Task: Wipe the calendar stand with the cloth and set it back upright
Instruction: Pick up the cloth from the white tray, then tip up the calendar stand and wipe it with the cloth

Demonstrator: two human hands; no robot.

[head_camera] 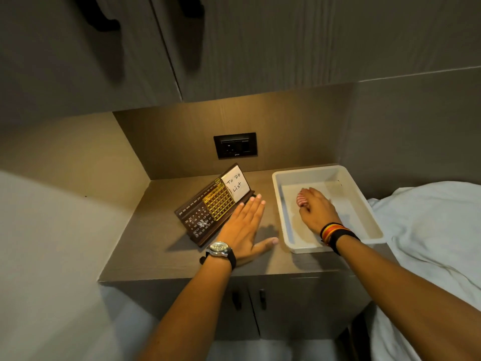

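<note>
The calendar stand (213, 204) is seen upright near the back of the counter (145, 246), left of a white tray (364, 204) at the counter's right edge. The left hand (244, 225) is spread flat and open, empty, just beside the stand's front. The right hand (316, 207) is curled over a red-striped cloth (301, 198) inside the tray
</note>
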